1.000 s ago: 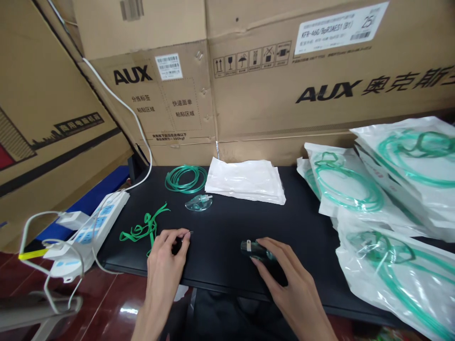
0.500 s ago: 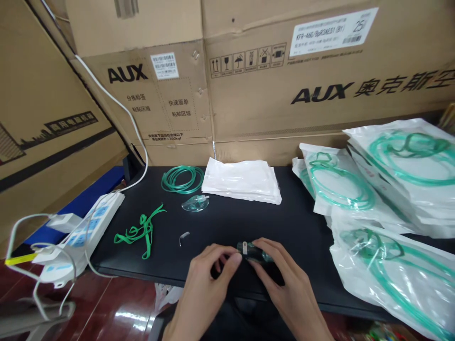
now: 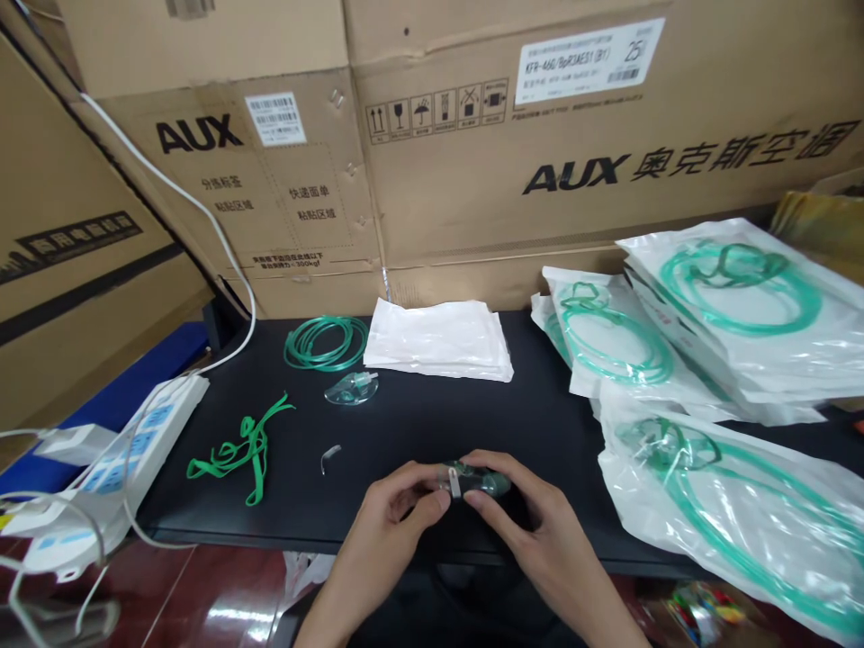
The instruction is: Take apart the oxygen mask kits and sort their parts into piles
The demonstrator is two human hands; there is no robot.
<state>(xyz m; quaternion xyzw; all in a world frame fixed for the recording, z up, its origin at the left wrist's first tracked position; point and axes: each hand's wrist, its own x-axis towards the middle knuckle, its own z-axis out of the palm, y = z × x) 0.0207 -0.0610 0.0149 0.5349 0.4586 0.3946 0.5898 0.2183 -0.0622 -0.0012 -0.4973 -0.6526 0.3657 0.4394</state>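
Observation:
A clear green oxygen mask (image 3: 494, 484) with a small metal nose strip (image 3: 454, 483) is held above the table's front edge. My left hand (image 3: 403, 515) pinches its left end between thumb and fingers. My right hand (image 3: 530, 508) grips the right part, thumb in front and fingers over the top. Left of my hands lies a short bent metal-looking strip (image 3: 330, 455). Another clear mask (image 3: 352, 389) rests farther back, near a coil of green tubing (image 3: 325, 343). A tangle of green elastic straps (image 3: 241, 450) lies at the left.
White packets (image 3: 438, 339) are stacked at the back middle. Sealed bags of masks and tubing (image 3: 729, 504) pile up at the right. A power strip (image 3: 145, 450) with white cables lies at the left edge. Cardboard boxes (image 3: 445, 198) stand behind the black table (image 3: 540, 414).
The view has turned a little to the right. The mask has tilted in my hands so more of it and its nose strip show; my right thumb has moved onto its front.

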